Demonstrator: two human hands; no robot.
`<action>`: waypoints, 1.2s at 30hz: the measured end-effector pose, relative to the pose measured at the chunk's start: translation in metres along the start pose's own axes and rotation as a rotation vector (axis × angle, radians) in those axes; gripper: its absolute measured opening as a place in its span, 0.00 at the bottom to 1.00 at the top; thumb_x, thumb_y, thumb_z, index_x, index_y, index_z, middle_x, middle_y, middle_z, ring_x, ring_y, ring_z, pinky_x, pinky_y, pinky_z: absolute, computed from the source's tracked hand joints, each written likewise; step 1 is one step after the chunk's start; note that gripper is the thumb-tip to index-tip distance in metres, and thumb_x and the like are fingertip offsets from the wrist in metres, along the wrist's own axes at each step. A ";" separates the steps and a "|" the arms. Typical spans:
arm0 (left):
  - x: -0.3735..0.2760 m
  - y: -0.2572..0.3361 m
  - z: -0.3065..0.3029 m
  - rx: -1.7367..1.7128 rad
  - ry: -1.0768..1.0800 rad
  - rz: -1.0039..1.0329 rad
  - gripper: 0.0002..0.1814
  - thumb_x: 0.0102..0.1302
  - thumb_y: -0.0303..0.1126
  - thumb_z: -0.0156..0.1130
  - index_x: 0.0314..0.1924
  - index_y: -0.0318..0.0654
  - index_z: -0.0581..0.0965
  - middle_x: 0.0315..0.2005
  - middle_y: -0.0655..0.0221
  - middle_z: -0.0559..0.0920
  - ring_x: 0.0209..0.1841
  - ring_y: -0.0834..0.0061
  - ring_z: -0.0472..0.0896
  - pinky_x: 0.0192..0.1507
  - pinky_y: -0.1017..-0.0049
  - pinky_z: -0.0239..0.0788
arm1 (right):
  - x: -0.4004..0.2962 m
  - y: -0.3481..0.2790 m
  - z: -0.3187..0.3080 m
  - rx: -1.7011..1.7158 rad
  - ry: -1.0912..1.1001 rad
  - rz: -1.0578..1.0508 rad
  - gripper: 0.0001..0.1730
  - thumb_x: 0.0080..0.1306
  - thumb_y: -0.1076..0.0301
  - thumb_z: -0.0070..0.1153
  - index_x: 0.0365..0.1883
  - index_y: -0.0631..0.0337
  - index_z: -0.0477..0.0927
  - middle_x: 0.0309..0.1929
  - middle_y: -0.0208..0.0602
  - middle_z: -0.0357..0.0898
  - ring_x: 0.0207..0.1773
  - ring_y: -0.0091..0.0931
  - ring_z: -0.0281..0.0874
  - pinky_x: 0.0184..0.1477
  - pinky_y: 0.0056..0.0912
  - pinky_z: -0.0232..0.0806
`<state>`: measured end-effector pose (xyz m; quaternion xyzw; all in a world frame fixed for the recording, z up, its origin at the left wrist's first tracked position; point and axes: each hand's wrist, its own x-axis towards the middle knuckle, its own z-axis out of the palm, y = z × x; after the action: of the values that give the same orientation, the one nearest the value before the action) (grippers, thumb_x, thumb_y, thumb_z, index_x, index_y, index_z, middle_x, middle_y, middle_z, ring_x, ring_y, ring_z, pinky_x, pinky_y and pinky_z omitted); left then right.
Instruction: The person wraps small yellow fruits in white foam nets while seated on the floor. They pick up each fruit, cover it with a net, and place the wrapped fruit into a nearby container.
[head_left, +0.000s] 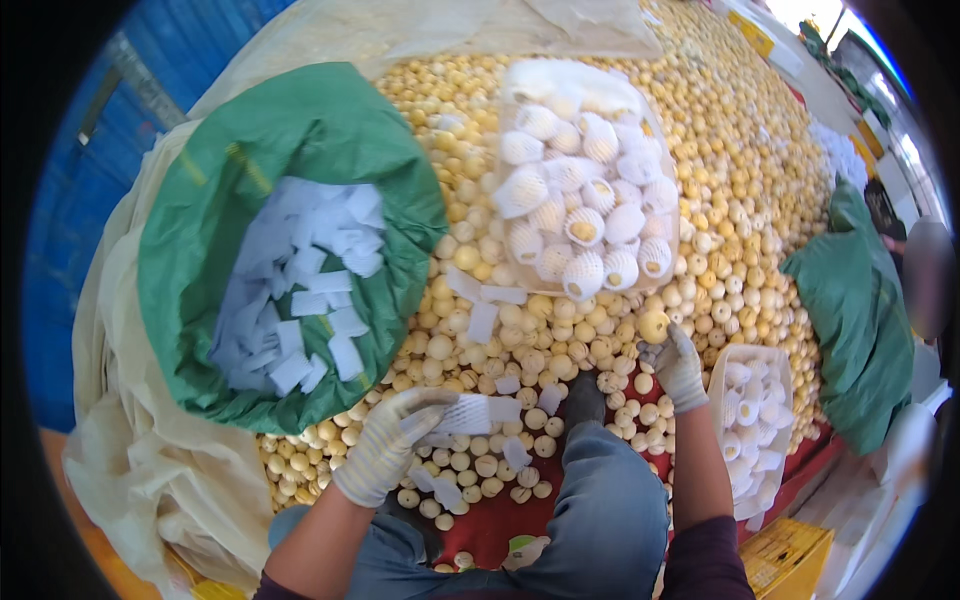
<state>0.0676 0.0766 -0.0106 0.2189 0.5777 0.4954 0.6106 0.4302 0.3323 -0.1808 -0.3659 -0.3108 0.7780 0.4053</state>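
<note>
My left hand (396, 444), in a striped white work glove, grips a white foam net sleeve (469, 415) over the pile. Another sleeve lies just beneath it. In my gloved right hand (679, 369) is a round yellow fruit (653, 327), held by the fingertips and without a sleeve. To the left stands a green woven sack (172, 300), its mouth wide and many loose foam sleeves (330, 281) inside. A clear plastic crate (673, 247) ahead of me is heaped with sleeved fruit (583, 226). A smaller crate (787, 397) of sleeved fruit sits right of my right forearm.
A large heap of bare yellow fruit (739, 195) surrounds the crates. Loose sleeves (482, 321) lie on it. My legs (615, 495) rest over red ground cover (495, 525). A green sack (855, 300), partly hiding a person's hand (892, 244), and a yellow box (787, 559) are at right.
</note>
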 end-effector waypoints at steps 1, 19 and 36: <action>-0.003 0.004 0.002 0.000 -0.016 0.024 0.23 0.69 0.36 0.60 0.60 0.30 0.74 0.53 0.61 0.79 0.52 0.71 0.80 0.48 0.73 0.79 | -0.012 -0.014 0.025 -0.036 -0.069 -0.021 0.28 0.70 0.57 0.53 0.62 0.65 0.69 0.49 0.43 0.80 0.42 0.32 0.82 0.43 0.34 0.76; -0.041 0.019 -0.015 -0.550 -0.304 0.310 0.39 0.67 0.49 0.64 0.71 0.38 0.61 0.54 0.67 0.78 0.54 0.74 0.79 0.53 0.70 0.75 | -0.160 -0.022 0.373 -1.484 -0.640 -1.110 0.30 0.48 0.78 0.62 0.54 0.62 0.75 0.55 0.46 0.74 0.54 0.46 0.74 0.57 0.45 0.70; -0.070 0.050 -0.031 -0.463 -0.423 0.609 0.51 0.53 0.41 0.76 0.73 0.41 0.59 0.60 0.61 0.73 0.61 0.65 0.74 0.62 0.67 0.69 | -0.134 -0.009 0.370 0.007 -0.782 0.208 0.43 0.55 0.63 0.73 0.66 0.67 0.66 0.58 0.46 0.75 0.61 0.36 0.76 0.63 0.40 0.71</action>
<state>0.0326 0.0281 0.0580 0.3333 0.2225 0.7136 0.5747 0.1840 0.1526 0.0679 -0.0704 -0.4002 0.8964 0.1769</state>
